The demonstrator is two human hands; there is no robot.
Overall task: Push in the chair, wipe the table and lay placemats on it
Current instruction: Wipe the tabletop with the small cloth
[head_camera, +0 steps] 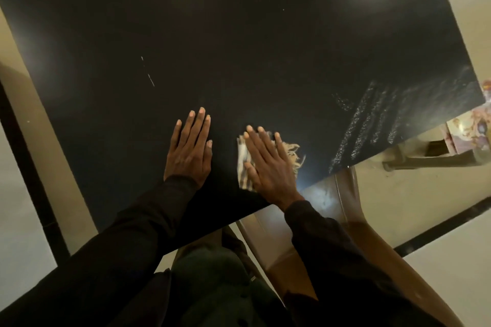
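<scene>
Clearly, the right hand (268, 164) pressed the cloth (242, 152) flat, fingers straight, near the table's (212, 34) near edge. Wet streaks (372, 125) lay toward its right edge; the dry part lay leftward and farther. The left hand (190, 151) rested flat beside, holding nothing.

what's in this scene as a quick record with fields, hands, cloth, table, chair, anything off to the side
surface: black rectangular table
left hand: flat on the bare tabletop, fingers straight, holding nothing
right hand: flat, pressing the pale striped frayed cloth onto the table near its front edge
marks: damp streaks at the table's right end
chair: brown plastic chair on the person's right, seat partly under the table edge
side: colourful printed items beyond the right end, too blurred to identify
</scene>
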